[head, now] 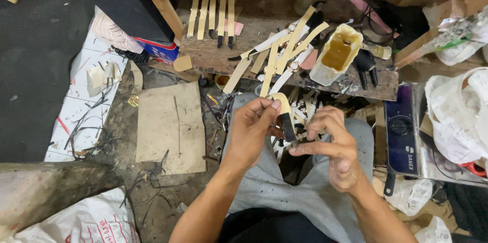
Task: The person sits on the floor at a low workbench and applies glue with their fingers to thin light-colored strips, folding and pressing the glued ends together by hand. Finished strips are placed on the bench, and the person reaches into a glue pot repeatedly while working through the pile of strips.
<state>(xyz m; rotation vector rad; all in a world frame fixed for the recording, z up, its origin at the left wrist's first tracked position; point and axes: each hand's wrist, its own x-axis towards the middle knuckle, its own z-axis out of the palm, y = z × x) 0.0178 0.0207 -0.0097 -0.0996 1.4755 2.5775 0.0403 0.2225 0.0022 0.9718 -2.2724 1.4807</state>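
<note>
Strip point(284, 116): narrow, flat piece, tan upper part, black lower end. Held near frame centre, just above lap, between fingers of left hand point(251, 128). Pose: near upright, slight tilt, tan end curving up-left under thumb, black end pointing down-right. Tan end pinched; black end free, close to fingertips of right hand point(333, 149), contact there cannot be told. Surface of tan part smooth, pale; black part matte, roughly lower half of length. Edges straight, no visible break.
</note>
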